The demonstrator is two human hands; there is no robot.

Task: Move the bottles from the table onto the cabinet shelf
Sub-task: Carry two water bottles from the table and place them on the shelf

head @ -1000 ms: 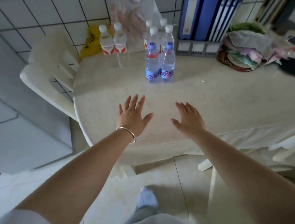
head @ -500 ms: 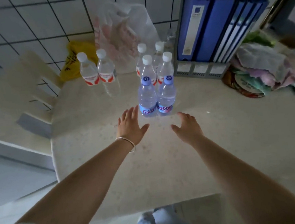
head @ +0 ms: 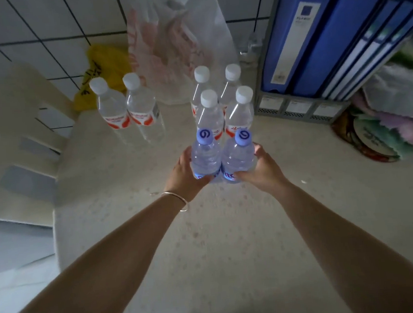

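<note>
Two blue-capped water bottles stand side by side on the pale speckled table [head: 231, 229]. My left hand [head: 183, 175] wraps the left blue-capped bottle [head: 205, 157] near its base. My right hand [head: 261, 167] wraps the right blue-capped bottle [head: 238, 157] the same way. Directly behind them stand several white-capped bottles with red labels [head: 239, 113]. Two more white-capped bottles [head: 126, 111] stand apart at the back left. No cabinet shelf is in view.
Blue binders in a grey file rack [head: 315, 47] stand at the back right. A translucent plastic bag [head: 180, 41] and a yellow bag [head: 103, 70] lean on the tiled wall. A pile of clutter [head: 385, 125] sits at the right. A cream chair [head: 19, 137] stands left of the table.
Both hands have gone forward from open and hovering above the table to closing around the two blue-capped bottles. The view has moved closer to the bottles.
</note>
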